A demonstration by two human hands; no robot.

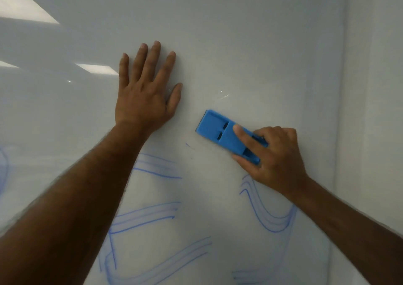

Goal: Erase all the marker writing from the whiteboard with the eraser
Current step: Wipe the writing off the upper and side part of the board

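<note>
Whiteboard (239, 45) — glossy white wall-mounted panel, fills nearly the whole view; upper half bare of ink, lower half carrying blue marker writing (157, 171) in streaked, partly smeared strokes. Strokes seen: wavy lines below the left wrist, a looping curve under the right hand, longer slanted lines toward the bottom edge, a faint arc at far left. One tiny blue tick sits just left of and below the eraser. Blue rectangular plastic eraser (226, 135) lies flat against the board at centre right, tilted with its long axis running from upper left to lower right, just above the remaining ink. Right hand (277, 154) grasps the eraser's lower right end — index finger laid along its back, thumb under its lower edge, other fingers curled over the top edge. Left hand (146, 93) is released, holding nothing: palm flat on the bare board, fingers straight and spread, pointing up, near the eraser's upper left end but not touching it. Reflections of ceiling lights (28, 8) show at upper left. Board's right edge meets a pale wall (375, 88).
</note>
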